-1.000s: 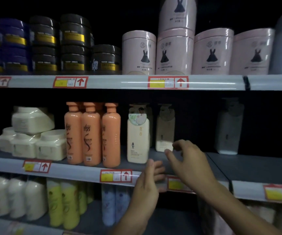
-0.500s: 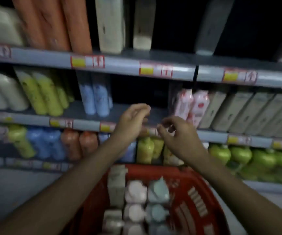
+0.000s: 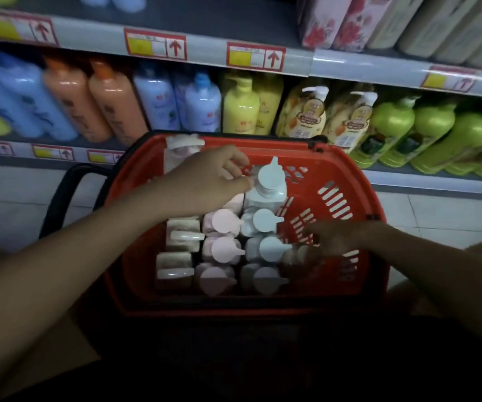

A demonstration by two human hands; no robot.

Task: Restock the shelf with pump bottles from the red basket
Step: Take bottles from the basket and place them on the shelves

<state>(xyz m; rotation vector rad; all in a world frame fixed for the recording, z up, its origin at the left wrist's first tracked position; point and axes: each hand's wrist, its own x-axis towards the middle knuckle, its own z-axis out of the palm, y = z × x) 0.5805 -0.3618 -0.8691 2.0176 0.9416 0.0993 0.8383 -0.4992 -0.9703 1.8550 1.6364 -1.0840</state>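
The red basket (image 3: 347, 181) sits below me, holding rows of pump bottles: cream ones (image 3: 182, 236) on the left, pink ones (image 3: 222, 221) in the middle, pale blue ones (image 3: 266, 220) on the right. My left hand (image 3: 211, 181) pinches the neck of a pale blue pump bottle (image 3: 270, 181) at the far end of the basket; that bottle stands higher than the others. My right hand (image 3: 332, 237) hangs inside the basket's right side, fingers spread and blurred, next to a dim bottle (image 3: 295, 256). It holds nothing.
The basket's black handle (image 3: 60, 198) sticks out to the left. Behind the basket, a low shelf (image 3: 408, 178) carries blue, orange, yellow and green bottles (image 3: 390, 126). A shelf edge with price tags (image 3: 255, 55) runs above. Pale floor tiles lie on both sides.
My view dropped from the upper shelves to the basket. Both hands came down from the shelf edge into the basket, and the left hand took hold of a pale blue pump bottle.
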